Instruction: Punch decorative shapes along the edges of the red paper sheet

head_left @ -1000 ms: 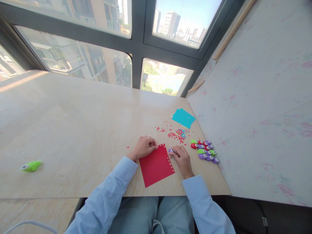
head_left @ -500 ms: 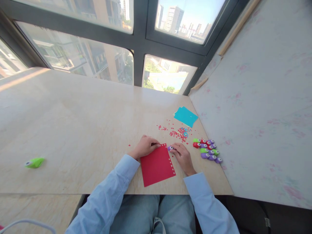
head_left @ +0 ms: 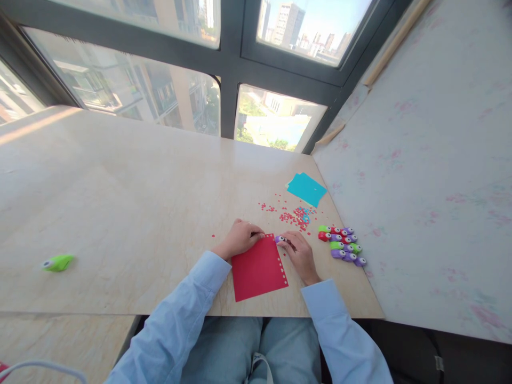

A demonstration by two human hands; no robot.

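Observation:
A red sheet of paper [head_left: 258,269] lies on the table near its front edge, with small shapes punched along its top and right edges. My left hand [head_left: 242,238] grips the sheet at its top left edge, fingers closed on it. In my right hand [head_left: 298,250] is a small purple craft punch [head_left: 279,239], held at the sheet's upper right corner. Whether the paper sits inside the punch's slot is too small to tell. Red and blue punched bits [head_left: 296,216] are scattered beyond the hands.
Several purple, red and green punches [head_left: 344,246] stand in rows at the right, near the wall. Blue paper sheets [head_left: 306,189] lie at the back right. One green punch [head_left: 58,263] lies far left. A window [head_left: 280,117] borders the table's back.
The view has shifted slightly. Both hands stay at the red paper's upper edge, and the purple punch stays by its corner with hardly any movement.

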